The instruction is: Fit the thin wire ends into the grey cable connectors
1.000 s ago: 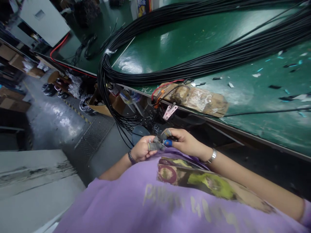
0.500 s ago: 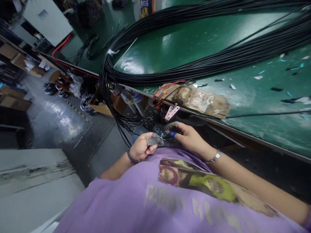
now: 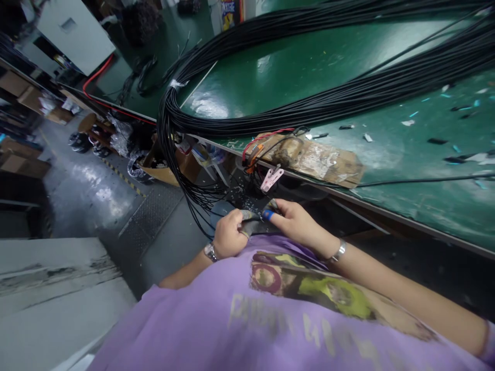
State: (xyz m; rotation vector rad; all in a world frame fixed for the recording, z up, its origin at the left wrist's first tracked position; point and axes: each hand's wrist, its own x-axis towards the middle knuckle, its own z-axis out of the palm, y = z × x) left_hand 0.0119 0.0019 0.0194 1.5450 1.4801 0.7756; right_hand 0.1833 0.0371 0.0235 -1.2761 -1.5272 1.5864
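Note:
My left hand (image 3: 228,234) and my right hand (image 3: 294,222) meet in front of my purple shirt, below the edge of the green table (image 3: 309,67). Both are closed around a small dark piece (image 3: 253,225) held between them; I cannot make out what it is. Grey fingertip covers sit on my left fingers, and a blue cover (image 3: 267,214) is on a right fingertip. A thick bundle of black cables (image 3: 270,111) lies across the table and hangs over its edge just left of my hands.
A taped brown fixture (image 3: 320,159) with red and orange wires sits on the table edge, a pink clip (image 3: 270,179) hanging under it. Small scraps dot the table at right. Boxes and black coils stand on the grey floor at left.
My hands drew apart half a second ago, then came back together. My left wrist has turned, so the watch face now shows.

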